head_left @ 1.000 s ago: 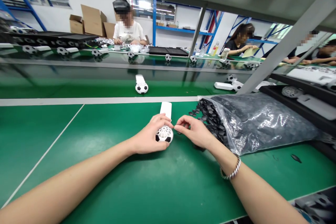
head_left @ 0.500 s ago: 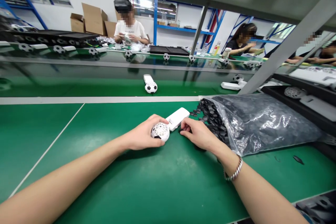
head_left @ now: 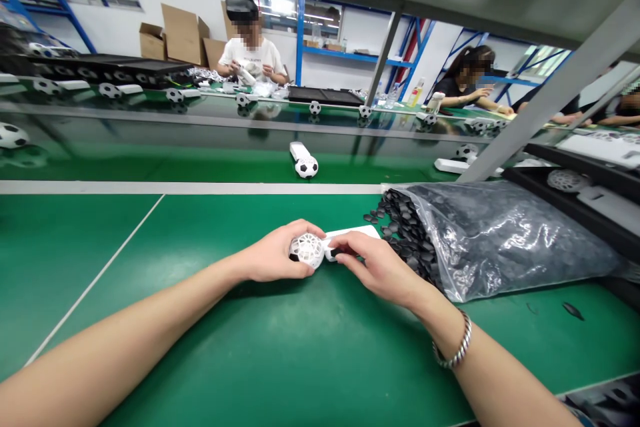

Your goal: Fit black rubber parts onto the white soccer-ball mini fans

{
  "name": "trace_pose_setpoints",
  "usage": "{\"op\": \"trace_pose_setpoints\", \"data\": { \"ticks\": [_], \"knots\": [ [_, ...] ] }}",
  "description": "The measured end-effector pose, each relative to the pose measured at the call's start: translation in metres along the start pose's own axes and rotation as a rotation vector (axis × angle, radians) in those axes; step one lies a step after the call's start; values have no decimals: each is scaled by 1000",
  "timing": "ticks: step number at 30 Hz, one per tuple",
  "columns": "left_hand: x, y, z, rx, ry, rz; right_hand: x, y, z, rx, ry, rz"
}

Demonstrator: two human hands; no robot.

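Soccer-ball shell (head_left: 307,250), a white lattice with black patches, sits clenched in the left hand (head_left: 273,255) just above the near desk (head_left: 100,293), its far side beside a white handle (head_left: 353,232). The right hand (head_left: 381,268) grips closed at the shell's right side, pinching what looks like a black patch (head_left: 334,253), though the fingers partly hide it. Both hands are working at that join. To the right, loose patches (head_left: 403,230) spill from a clear bag (head_left: 505,240).

Bright, even indoor light from ceiling lamps (head_left: 283,5), with glare along the glass shelf (head_left: 200,127). Soft shadows under the forearms (head_left: 125,320). Strong wide-angle bowing toward the edges.
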State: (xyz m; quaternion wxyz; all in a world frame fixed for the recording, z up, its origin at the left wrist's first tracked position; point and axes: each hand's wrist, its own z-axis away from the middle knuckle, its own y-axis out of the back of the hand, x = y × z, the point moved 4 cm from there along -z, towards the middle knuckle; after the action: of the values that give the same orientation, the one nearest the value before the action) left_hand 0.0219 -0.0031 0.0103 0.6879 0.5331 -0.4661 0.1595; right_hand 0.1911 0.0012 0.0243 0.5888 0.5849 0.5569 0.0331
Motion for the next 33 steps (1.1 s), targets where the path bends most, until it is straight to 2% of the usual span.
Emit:
{"op": "trace_pose_setpoints", "data": {
  "ticks": [7,11,18,23,29,33],
  "knots": [
    [5,-4,2,37,-63,-75,-12,-11,-3,66,132,25],
    [6,-5,3,34,-75,-85,-11,-14,-3,117,153,40],
    [6,-7,2,36,-87,-93,-13,-20,-1,57,289,170],
    [7,-11,2,140,-94,-115,-10,-18,-6,104,184,155],
    [8,-16,2,176,-108,-104,1,-17,-9,109,15,119],
    [5,-14,3,215,-127,-90,5,-11,-14,153,-14,130]
  ]
}}
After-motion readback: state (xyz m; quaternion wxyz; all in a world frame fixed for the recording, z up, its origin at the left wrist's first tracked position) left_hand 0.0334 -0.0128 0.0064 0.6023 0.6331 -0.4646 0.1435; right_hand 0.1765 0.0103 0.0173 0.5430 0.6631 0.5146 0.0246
